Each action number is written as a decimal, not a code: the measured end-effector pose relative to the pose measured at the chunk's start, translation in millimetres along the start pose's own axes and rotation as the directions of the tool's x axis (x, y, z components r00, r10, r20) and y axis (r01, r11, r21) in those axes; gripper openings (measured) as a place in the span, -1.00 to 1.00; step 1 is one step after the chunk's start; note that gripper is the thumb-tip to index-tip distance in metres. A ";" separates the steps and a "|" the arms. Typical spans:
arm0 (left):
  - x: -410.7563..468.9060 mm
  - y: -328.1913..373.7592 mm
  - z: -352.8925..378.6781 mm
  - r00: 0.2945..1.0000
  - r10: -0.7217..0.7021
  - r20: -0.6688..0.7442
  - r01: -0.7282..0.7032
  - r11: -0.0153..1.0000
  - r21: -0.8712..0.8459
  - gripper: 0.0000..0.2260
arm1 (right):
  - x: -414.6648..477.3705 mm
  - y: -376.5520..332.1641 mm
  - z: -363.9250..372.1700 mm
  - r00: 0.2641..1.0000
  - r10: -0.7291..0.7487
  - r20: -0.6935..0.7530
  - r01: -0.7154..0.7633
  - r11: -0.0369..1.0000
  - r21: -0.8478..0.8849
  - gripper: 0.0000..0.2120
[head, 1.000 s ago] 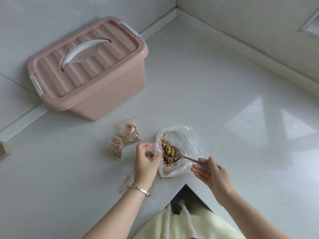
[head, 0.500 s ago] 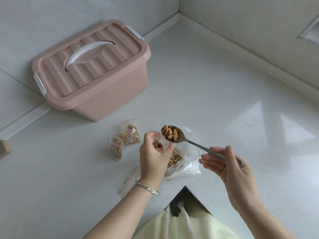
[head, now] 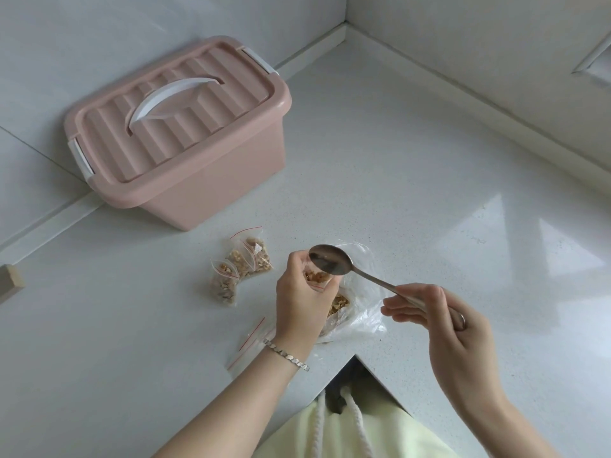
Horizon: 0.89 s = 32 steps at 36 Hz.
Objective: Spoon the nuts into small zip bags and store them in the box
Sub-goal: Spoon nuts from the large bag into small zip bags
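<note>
Three small filled zip bags (head: pixel 243 266) of nut pieces lay overlapping on the white speckled table (head: pixel 429 193). They were near the front of one pink plastic box (head: pixel 198 180), whose ribbed lid with its white handle was shut. At least two empty flat zip bags (head: pixel 251 335) with red strips lay beside the left wrist; their exact number could not be told. One large clear plastic bag (head: pixel 360 312), open and holding loose nuts (head: pixel 339 304), sat near the table's front edge. One pale wooden block (head: pixel 8 282) showed at the far left.

The table ran back into a corner between two pale walls (head: pixel 463 44), and the box stood close to the left one. The front edge was notched inward where the person stood.

The left hand (head: pixel 297 305), with one silver bracelet (head: pixel 286 355) at its wrist, curled round one small zip bag (head: pixel 317 277). This bag was upright, open-mouthed and partly filled with nuts, and was held over the large bag. The right hand (head: pixel 456 325), well apart from the left, pinched the handle end of one steel spoon (head: pixel 330 264). The spoon's bowl was empty and lay at the small bag's mouth; contact between them could not be told.
</note>
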State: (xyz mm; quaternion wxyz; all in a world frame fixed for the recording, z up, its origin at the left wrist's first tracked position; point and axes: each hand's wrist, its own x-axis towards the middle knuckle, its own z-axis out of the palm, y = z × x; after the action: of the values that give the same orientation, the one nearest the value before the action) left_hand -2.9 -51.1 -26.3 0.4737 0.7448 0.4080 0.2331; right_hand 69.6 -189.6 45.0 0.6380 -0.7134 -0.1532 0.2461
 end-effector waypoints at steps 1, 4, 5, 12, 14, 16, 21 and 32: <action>-0.3 -0.3 -0.4 1.000 -0.002 0.005 0.002 1.000 -0.002 -0.69 | 0.7 0.2 -0.3 1.000 -0.002 -0.005 0.002 1.000 0.001 -0.44; -1.5 -3.0 -0.8 1.000 -0.025 0.015 0.025 0.999 -0.021 -0.69 | 1.5 -0.5 -0.5 1.000 -0.009 -0.027 0.010 1.000 0.021 -0.43; -1.6 -3.9 -0.8 0.999 -0.034 0.011 0.034 0.999 -0.036 -0.69 | 1.4 -0.7 -0.7 0.999 -0.009 -0.037 0.010 0.999 0.037 -0.44; -9.8 -6.3 -15.2 0.957 0.150 -0.247 -0.190 0.970 -0.151 -0.68 | 6.8 4.5 -5.4 0.987 0.092 -0.135 -0.073 0.987 0.143 -0.41; -12.8 -12.4 -21.5 0.941 0.200 -0.273 -0.241 0.962 -0.129 -0.71 | 7.3 7.5 -6.3 0.984 0.115 -0.139 -0.094 0.984 0.149 -0.37; -13.4 -21.9 -28.6 0.944 0.174 -0.281 -0.217 0.968 -0.129 -0.72 | 7.7 10.4 -6.0 0.982 0.132 -0.133 -0.113 0.983 0.146 -0.37; -11.9 -46.0 -51.3 0.933 0.055 -0.356 -0.067 0.998 -0.022 -0.71 | 7.1 18.0 -2.3 0.982 0.151 -0.115 -0.136 0.983 0.126 -0.45; 2.8 -83.2 -80.8 0.901 -0.229 -0.370 0.314 0.930 0.190 -0.67 | 2.8 25.7 4.7 0.990 0.124 -0.062 -0.126 0.991 -0.040 -0.59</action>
State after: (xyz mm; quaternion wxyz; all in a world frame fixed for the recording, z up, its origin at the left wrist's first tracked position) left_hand -92.8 11.1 -65.2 0.3282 0.6811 0.6099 0.2374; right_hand 66.9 -187.8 19.0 0.6098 -0.7423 -0.0945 0.2610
